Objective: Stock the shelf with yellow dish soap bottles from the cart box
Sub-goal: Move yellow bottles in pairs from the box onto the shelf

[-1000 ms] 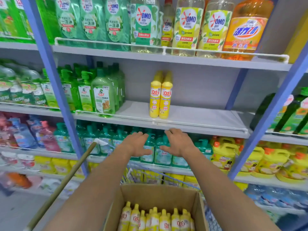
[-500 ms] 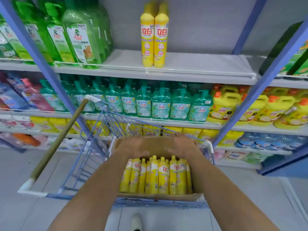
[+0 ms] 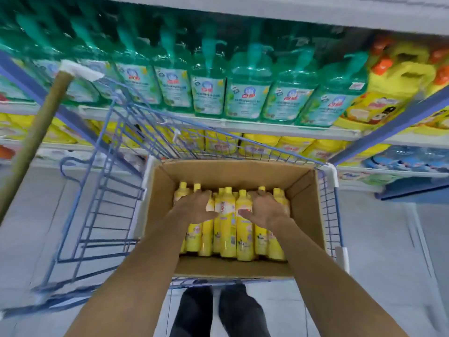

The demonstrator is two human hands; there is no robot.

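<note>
Left grip and right grip lie palm-down, side by side, on the yellow dish soap bottles, thumbs pointing toward each other across the middle bottles. Blur hides whether the fingers curl round any neck, so I cannot tell if either is closed. Under and around both grips the bottles stand packed upright in the cardboard box, which sits in the blue wire cart. Beyond the fingertips, past the cart's far wall, a shelf carries green pump bottles. Behind the wrists, two dark shoes stand on the floor.
</note>
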